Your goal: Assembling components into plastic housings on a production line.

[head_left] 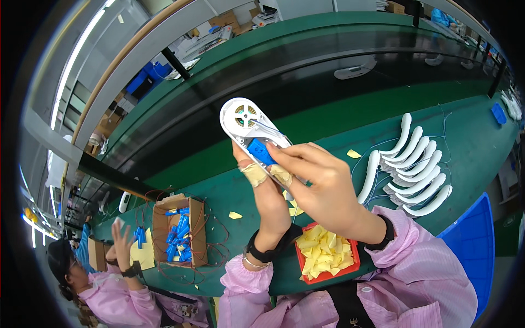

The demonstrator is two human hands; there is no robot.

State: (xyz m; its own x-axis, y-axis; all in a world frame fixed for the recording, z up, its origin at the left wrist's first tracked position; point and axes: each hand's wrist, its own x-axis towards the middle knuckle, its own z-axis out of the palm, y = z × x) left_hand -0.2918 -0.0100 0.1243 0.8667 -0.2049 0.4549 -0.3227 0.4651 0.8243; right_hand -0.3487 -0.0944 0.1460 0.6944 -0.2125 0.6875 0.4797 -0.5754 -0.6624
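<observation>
In front of me, above the green bench, is a white oblong plastic housing with a round copper-wound motor at its far end. My left hand closes round it from below. A blue wrapped battery lies in the housing's hollow, and the fingers of my right hand press on its near end. Thin blue wires run from the motor along the edge. Pale tape wraps a digit on each hand. The near end of the housing is hidden behind my hands.
A red tray of yellow paper pieces sits near me. On the left stands a cardboard box of blue batteries with red wires. Several curved white shells lie right, beside a blue bin. A co-worker sits left; a black conveyor runs behind.
</observation>
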